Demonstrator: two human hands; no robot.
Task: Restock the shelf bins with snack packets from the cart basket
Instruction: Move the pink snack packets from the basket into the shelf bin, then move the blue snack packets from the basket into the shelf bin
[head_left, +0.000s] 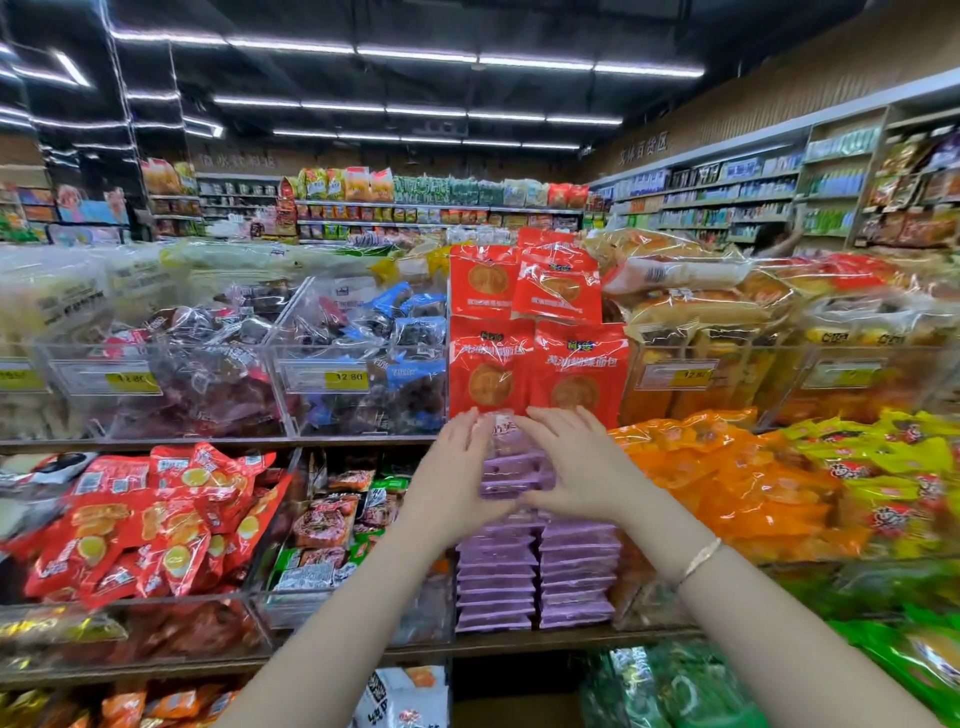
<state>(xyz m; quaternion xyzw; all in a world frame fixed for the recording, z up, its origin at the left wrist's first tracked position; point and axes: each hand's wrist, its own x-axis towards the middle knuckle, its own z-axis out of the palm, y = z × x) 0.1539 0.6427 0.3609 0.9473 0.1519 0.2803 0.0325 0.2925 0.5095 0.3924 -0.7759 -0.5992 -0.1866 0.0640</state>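
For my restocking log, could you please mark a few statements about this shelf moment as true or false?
1. The left hand and the right hand together hold a bundle of purple packets. True.
2. The bundle is over the purple stacks in the shelf bin. True.
3. Red packets sit below the purple stacks. False: the red packets stand on the shelf above.
4. A bracelet is on the left wrist. False: the bracelet is on the right wrist.
5. Right of the purple stacks lie orange packets. True.

Purple packets (519, 470) sit below red ones (535, 332) printed with orange discs, beside orange (727, 467) and yellow-green packs (893, 467).
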